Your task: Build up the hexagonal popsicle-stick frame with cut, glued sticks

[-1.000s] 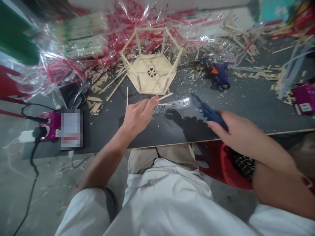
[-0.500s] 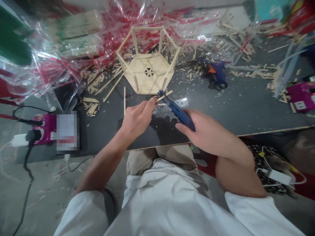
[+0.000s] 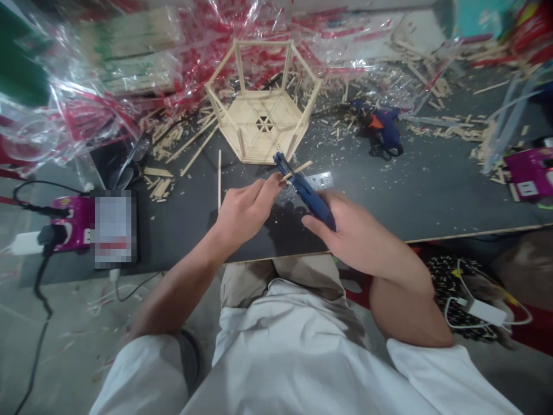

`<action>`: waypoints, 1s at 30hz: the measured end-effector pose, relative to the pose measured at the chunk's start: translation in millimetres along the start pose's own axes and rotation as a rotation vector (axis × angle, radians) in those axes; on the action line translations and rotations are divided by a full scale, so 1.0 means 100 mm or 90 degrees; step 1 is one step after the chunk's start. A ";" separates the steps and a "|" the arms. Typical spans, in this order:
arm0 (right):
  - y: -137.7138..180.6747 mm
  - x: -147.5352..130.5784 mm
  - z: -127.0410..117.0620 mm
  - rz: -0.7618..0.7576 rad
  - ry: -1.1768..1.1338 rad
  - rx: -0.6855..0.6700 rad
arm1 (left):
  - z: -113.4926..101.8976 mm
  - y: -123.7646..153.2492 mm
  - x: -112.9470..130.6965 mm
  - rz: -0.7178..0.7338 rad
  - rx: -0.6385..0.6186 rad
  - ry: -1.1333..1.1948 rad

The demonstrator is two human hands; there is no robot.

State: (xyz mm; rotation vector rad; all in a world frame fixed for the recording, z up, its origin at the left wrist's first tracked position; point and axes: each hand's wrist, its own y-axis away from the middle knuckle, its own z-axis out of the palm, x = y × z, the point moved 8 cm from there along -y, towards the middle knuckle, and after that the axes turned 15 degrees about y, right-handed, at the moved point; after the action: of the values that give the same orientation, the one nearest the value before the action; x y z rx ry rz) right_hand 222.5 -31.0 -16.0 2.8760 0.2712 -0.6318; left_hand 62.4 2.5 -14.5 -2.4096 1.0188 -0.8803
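Between the fingertips of my left hand [image 3: 248, 208] is one end of a short, thin wooden stick [image 3: 303, 168]. My right hand [image 3: 352, 230] is closed around the handles of a blue cutting tool [image 3: 311, 197], whose jaws lie across the stick. Whether the blades touch the wood I cannot tell. Just beyond my hands stands a hexagonal frame of wooden sticks [image 3: 253, 151], with a slatted base and upright posts joined by a top rim. A loose stick [image 3: 220, 178] lies left of the frame, near my left hand.
A blue glue gun [image 3: 387, 131] lies at the right. Cut stick pieces [image 3: 161, 189] are scattered over the dark table [image 3: 181, 230]. Plastic wrapping [image 3: 103, 109] is heaped at the back. A phone [image 3: 114, 227] and a purple power strip [image 3: 73, 222] sit at the left edge.
The cutting tool's jaws have moved along the stick toward my left fingertips. My left hand and the stick have shifted slightly right.
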 end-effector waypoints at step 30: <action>-0.15 -0.03 0.05 0.016 0.148 -0.012 | 0.07 0.03 -0.06 -0.070 0.002 -0.005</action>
State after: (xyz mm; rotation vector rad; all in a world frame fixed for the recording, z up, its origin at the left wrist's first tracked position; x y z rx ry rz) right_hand 214.4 -18.2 -21.3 2.9292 0.2715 -0.2869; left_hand 62.7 5.7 -23.7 -2.4844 0.8882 -0.9071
